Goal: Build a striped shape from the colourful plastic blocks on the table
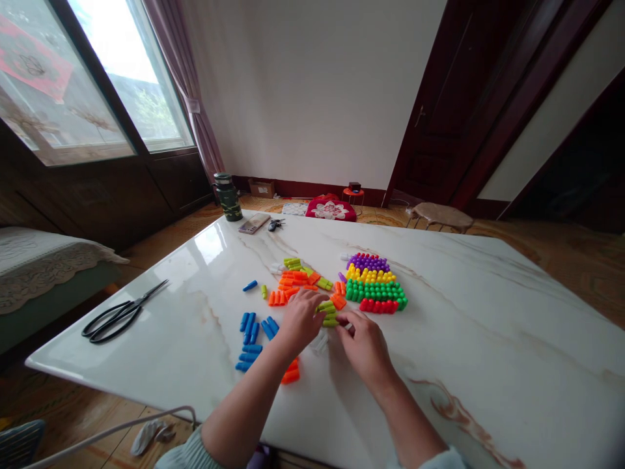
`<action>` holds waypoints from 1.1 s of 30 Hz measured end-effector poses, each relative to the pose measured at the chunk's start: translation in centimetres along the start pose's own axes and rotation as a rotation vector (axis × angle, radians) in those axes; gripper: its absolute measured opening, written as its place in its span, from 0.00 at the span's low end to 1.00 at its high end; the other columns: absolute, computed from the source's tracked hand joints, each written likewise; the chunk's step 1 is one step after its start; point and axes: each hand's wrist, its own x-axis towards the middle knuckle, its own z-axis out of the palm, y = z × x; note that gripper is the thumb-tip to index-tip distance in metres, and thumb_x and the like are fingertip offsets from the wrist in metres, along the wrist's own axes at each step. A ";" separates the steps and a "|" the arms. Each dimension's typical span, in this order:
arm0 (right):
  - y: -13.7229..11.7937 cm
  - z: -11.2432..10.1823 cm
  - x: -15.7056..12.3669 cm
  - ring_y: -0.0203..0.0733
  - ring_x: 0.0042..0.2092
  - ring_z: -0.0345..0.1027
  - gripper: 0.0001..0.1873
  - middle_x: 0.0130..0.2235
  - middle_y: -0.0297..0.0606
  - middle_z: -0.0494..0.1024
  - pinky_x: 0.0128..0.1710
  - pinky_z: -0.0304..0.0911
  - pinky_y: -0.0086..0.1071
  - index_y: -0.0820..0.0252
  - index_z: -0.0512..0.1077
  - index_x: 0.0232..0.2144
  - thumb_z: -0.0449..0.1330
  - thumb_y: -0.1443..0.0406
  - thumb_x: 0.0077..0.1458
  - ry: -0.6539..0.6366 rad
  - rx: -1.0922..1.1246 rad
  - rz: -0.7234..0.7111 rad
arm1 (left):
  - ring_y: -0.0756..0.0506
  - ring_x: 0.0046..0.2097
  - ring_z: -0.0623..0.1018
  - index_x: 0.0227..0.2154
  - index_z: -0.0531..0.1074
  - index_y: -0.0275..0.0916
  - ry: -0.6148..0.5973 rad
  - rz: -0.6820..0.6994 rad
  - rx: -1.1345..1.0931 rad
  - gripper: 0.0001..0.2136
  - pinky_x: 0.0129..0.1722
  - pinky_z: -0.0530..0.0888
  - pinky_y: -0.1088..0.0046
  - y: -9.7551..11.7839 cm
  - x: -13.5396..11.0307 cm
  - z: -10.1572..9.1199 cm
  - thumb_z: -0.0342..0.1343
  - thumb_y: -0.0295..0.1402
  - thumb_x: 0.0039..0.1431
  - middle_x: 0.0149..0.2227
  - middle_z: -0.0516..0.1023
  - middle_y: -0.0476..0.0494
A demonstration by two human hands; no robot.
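Both of my hands are at a small group of lime-green plastic pieces (328, 314) above the middle of the table. My left hand (303, 316) reaches over from the left with bent fingers and grips the group's left side. From the right, my right hand (362, 339) pinches the group's lower right edge between thumb and fingers. Orange pieces (293, 277) lie just beyond my left hand, and blue pieces (250, 327) lie left of my left forearm. A clear piece (319, 342) shows between my hands. Round-ended purple, yellow, green and red pieces (375, 289) stand in tight rows farther right.
On the white marble-patterned table (469, 306) lie black-handled scissors (124, 314) at the left. A camouflage flask (227, 197), a phone (254, 223) and keys (275, 225) are near the far edge. A stool (442, 215) stands beyond the table.
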 end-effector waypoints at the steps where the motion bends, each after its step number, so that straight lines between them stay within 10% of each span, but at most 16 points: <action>1: 0.0 -0.2 0.0 0.39 0.32 0.70 0.07 0.36 0.37 0.77 0.35 0.65 0.32 0.58 0.74 0.33 0.57 0.70 0.53 0.004 0.003 0.005 | 0.38 0.51 0.72 0.47 0.75 0.41 -0.037 -0.006 0.057 0.16 0.51 0.67 0.60 0.3 0.1 0.4 0.56 0.29 0.54 0.46 0.78 0.39; 23: 0.9 -0.2 -0.3 0.41 0.36 0.71 0.13 0.40 0.40 0.75 0.39 0.65 0.33 0.59 0.74 0.39 0.56 0.72 0.51 -0.026 -0.081 0.014 | 0.45 0.41 0.77 0.43 0.76 0.42 -0.042 -0.175 0.126 0.16 0.39 0.70 0.72 0.6 0.9 0.9 0.51 0.22 0.54 0.42 0.76 0.42; 28: 0.8 0.1 -0.4 0.43 0.45 0.71 0.25 0.47 0.42 0.73 0.43 0.66 0.33 0.57 0.71 0.49 0.55 0.76 0.48 -0.067 -0.174 -0.012 | 0.47 0.36 0.76 0.41 0.76 0.38 0.175 -0.228 -0.128 0.13 0.40 0.73 0.69 0.2 1.2 0.1 0.54 0.25 0.53 0.38 0.75 0.43; 33: 0.4 0.9 0.0 0.45 0.56 0.63 0.33 0.58 0.40 0.67 0.53 0.62 0.35 0.54 0.66 0.56 0.51 0.79 0.50 -0.121 -0.281 -0.146 | 0.49 0.29 0.76 0.42 0.75 0.36 0.169 -0.566 -0.857 0.12 0.31 0.77 0.72 0.3 1.3 -0.8 0.57 0.30 0.54 0.30 0.73 0.47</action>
